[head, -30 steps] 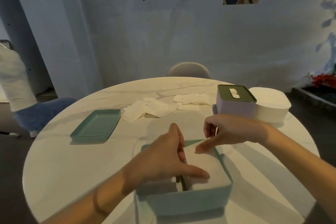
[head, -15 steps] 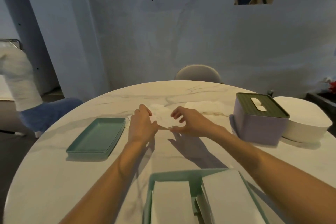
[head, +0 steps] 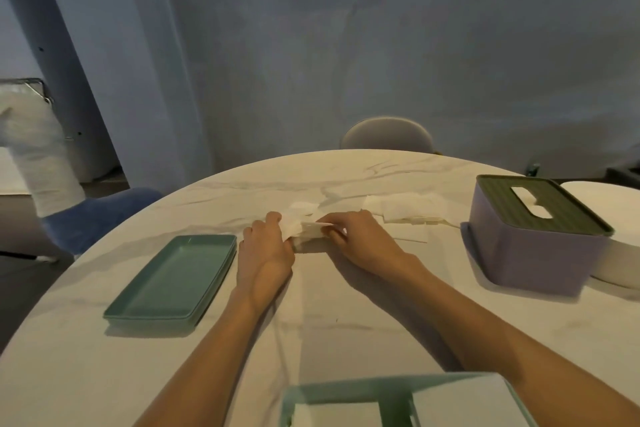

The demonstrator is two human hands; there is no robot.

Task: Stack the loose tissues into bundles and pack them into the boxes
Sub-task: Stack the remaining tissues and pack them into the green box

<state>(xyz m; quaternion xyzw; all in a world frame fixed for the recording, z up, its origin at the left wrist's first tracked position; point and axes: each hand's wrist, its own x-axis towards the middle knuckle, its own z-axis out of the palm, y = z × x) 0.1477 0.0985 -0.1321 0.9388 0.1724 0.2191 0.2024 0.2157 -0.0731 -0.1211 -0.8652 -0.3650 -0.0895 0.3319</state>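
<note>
Both hands, left hand (head: 265, 255) and right hand (head: 360, 243), pinch loose tissues (head: 306, 230); I must align edges before lifting bundle

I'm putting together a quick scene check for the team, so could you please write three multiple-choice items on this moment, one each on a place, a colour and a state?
1. Where does the green tray lie?
A. left of the left hand
B. on the purple box
C. inside the open box

2. What colour is the lid of the purple tissue box?
A. white
B. dark green
C. red

3. What are both hands doing?
A. resting flat on the table
B. gathering loose tissues
C. lifting the tray

Key:
1 A: green tray lies left of the left hand.
2 B: purple tissue box carries a dark green lid.
3 B: left and right hand pinch loose tissues.
</note>
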